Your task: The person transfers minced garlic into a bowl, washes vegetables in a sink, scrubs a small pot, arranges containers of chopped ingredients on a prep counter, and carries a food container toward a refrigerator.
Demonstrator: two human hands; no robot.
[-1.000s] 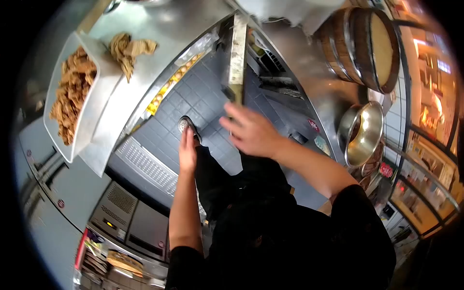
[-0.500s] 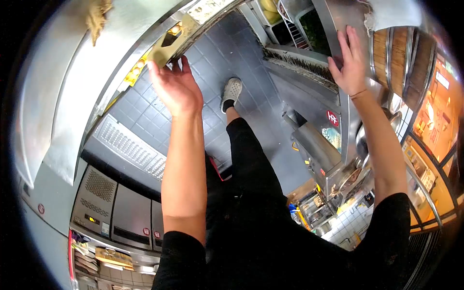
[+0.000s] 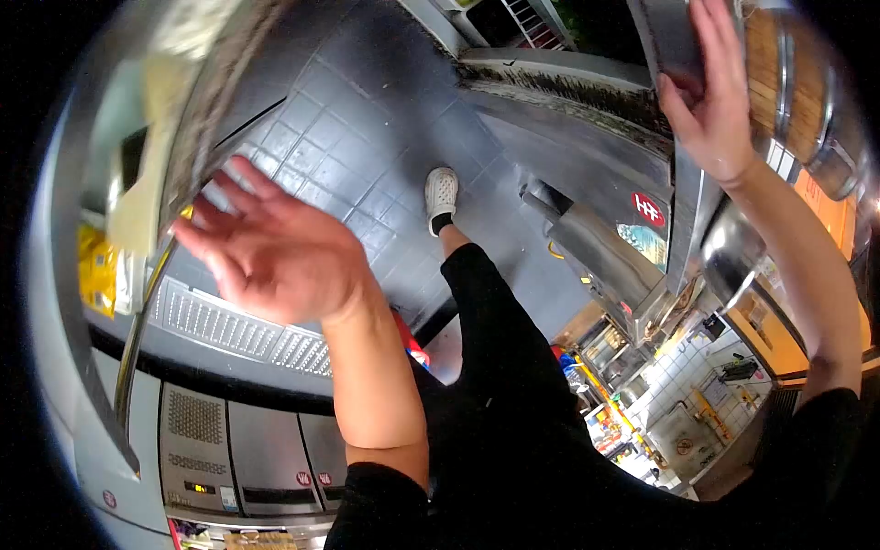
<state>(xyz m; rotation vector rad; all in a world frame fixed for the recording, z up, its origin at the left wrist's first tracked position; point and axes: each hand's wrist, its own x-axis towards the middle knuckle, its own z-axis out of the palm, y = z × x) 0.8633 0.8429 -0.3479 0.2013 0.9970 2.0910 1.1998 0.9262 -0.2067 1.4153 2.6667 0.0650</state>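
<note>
My left hand [image 3: 275, 243] is open, palm showing and fingers apart, with its fingertips at the dark edge of a steel door [image 3: 213, 115] at the left. Whether the fingertips touch that edge I cannot tell. On the door's inner side are a pale yellow plastic piece [image 3: 147, 197], blurred, and a yellow packet [image 3: 96, 270]. My right hand [image 3: 720, 115] is also open, resting against the steel frame [image 3: 662, 41] of a cabinet at the upper right, its thumb apart from the fingers. Neither hand holds anything.
Below lies a dark tiled floor [image 3: 312, 137], with my foot in a light clog [image 3: 442, 192]. A perforated step or grate [image 3: 215, 316] and steel appliance fronts [image 3: 266, 449] line the left. A steel box-shaped fitting [image 3: 596, 247] juts from the right counter. Wooden barrel-like containers [image 3: 779, 82] stand upper right.
The door at the left has swung further left and nearer to me. My left hand has moved left and down with it, turning. My right hand has shifted up and right in view.
</note>
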